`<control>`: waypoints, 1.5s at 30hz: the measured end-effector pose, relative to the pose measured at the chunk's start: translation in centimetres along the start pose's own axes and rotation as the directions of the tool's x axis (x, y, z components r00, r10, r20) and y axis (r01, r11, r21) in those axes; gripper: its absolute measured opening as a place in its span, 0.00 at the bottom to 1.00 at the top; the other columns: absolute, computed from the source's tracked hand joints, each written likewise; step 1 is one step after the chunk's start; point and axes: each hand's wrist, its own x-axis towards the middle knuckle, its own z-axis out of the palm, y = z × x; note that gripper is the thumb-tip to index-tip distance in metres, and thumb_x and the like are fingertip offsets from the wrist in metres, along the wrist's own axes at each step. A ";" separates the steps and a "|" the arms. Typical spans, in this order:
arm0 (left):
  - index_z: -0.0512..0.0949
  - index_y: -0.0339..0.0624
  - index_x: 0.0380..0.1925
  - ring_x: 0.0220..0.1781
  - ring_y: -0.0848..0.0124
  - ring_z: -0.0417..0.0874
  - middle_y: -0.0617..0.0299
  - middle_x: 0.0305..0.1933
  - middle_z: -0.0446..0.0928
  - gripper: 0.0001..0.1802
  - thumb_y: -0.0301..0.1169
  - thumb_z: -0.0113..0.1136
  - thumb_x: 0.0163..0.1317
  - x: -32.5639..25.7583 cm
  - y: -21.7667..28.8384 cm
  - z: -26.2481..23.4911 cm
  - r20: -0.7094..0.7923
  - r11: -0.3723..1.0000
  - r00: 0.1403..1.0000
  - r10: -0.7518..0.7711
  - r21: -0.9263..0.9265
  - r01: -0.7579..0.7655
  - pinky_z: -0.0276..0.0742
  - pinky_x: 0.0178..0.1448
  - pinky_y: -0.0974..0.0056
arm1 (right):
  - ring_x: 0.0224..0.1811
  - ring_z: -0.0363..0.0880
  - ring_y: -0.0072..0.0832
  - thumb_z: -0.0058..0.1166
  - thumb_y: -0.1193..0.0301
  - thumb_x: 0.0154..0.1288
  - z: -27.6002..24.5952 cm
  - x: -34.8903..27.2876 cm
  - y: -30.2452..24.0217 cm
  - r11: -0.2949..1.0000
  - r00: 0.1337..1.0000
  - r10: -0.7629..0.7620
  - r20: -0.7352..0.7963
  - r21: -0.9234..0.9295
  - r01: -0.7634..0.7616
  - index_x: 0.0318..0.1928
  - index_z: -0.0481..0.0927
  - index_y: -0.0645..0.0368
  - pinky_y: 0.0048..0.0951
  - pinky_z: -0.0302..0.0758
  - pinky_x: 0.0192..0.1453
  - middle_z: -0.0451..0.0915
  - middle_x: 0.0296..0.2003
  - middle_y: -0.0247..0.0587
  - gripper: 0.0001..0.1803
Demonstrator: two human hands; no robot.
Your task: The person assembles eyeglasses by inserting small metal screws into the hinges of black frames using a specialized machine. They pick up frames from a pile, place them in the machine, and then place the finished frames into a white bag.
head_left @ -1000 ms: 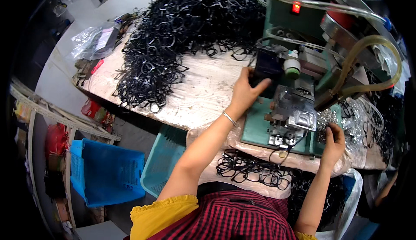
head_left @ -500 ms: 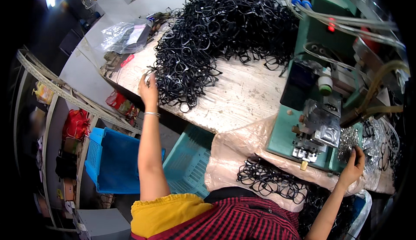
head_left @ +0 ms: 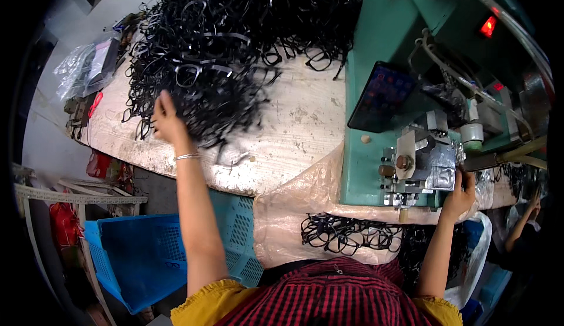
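A large heap of black eyeglass frames [head_left: 205, 38] covers the far left of the worktable. My left hand [head_left: 168, 119] is at the heap's near left side, fingers apart and one stretched out against the frames. Frames just right of it are smeared by motion. On the right, my right hand [head_left: 460, 199] is beside the metal fixture [head_left: 414, 161] of a green machine [head_left: 358, 173]. Its fingers are bent close together near small shiny metal parts [head_left: 459, 149]; the fixture partly hides the fingertips, and what they hold does not show.
A smaller group of eyeglass frames [head_left: 346, 235] lies on plastic sheeting [head_left: 273, 223] before me. Below the table's left edge are a blue crate [head_left: 135, 261] and a green crate [head_left: 238, 238]. A phone [head_left: 382, 97] leans on the machine. Another person's arm [head_left: 520, 226] shows far right.
My head view has shifted. The left hand has moved further against the heap, and frames beside it have been stirred. My right hand has come closer to the fixture, its fingers drawn together.
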 end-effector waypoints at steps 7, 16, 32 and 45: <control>0.72 0.29 0.60 0.66 0.30 0.67 0.24 0.59 0.71 0.46 0.65 0.41 0.66 -8.6 12.0 8.6 0.113 0.970 0.988 -0.104 0.233 0.076 0.54 0.72 0.36 | 0.44 0.80 0.25 0.56 0.76 0.68 0.1 0.4 0.5 1.000 1.000 0.007 0.017 0.029 -0.007 0.47 0.82 0.67 0.26 0.74 0.54 0.84 0.42 0.38 0.10; 0.75 0.33 0.60 0.56 0.57 0.82 0.46 0.57 0.78 0.29 0.41 0.62 0.65 -1.4 18.1 -3.3 0.969 0.908 0.231 -0.092 0.177 -0.380 0.89 0.43 0.55 | 0.47 0.80 0.23 0.54 0.74 0.71 0.3 0.5 1.3 0.999 0.999 -0.042 0.011 0.009 0.042 0.49 0.82 0.66 0.24 0.74 0.55 0.85 0.46 0.39 0.11; 0.70 0.35 0.64 0.72 0.39 0.62 0.37 0.69 0.67 0.45 0.66 0.32 0.70 -6.7 3.3 -0.1 0.501 0.995 0.863 0.066 0.027 -0.092 0.57 0.72 0.44 | 0.41 0.83 0.31 0.60 0.77 0.62 0.8 -0.2 -1.2 0.979 0.980 -0.190 -0.059 0.062 0.194 0.40 0.85 0.63 0.30 0.74 0.53 0.86 0.37 0.42 0.07; 0.54 0.25 0.69 0.68 0.44 0.69 0.33 0.66 0.67 0.57 0.42 0.78 0.47 -31.3 18.4 1.8 0.589 0.835 0.601 0.541 -0.463 -0.297 0.65 0.72 0.54 | 0.42 0.82 0.32 0.59 0.79 0.61 0.3 -0.6 -0.8 0.971 0.974 -0.227 0.013 0.078 0.225 0.40 0.85 0.63 0.29 0.73 0.55 0.86 0.39 0.41 0.07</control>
